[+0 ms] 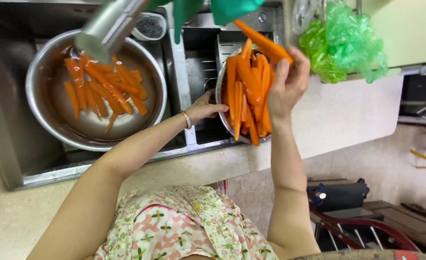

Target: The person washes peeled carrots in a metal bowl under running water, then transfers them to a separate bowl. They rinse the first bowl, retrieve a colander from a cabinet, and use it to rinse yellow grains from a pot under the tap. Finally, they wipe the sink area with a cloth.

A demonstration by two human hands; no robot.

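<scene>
- One carrot stick (263, 44), long and orange, is pinched in the right hand (286, 86), fingers closed around its lower part; it slants up to the left above the small metal bowl (221, 103).
- One small metal bowl sits over the right basin of the sink (11, 144), tilted toward the camera and piled with carrot sticks (246, 96), too many and too overlapped to count.
- The left hand (204, 108) grips the small bowl's left rim, fingers curled over the edge; one gold bracelet (186, 119) is on that wrist.
- One large metal bowl (39, 115) rests in the sink's left basin, left of the small bowl, holding a looser layer of carrot sticks (104, 86), roughly fifteen to twenty.
- One metal faucet spout (108, 26) hangs over the large bowl, blurred.
- One small strainer cup (150, 26) stands behind the large bowl.
- One bunch of green plastic bags (343, 43) hangs right of the small bowl, above the pale table (343, 113).
</scene>
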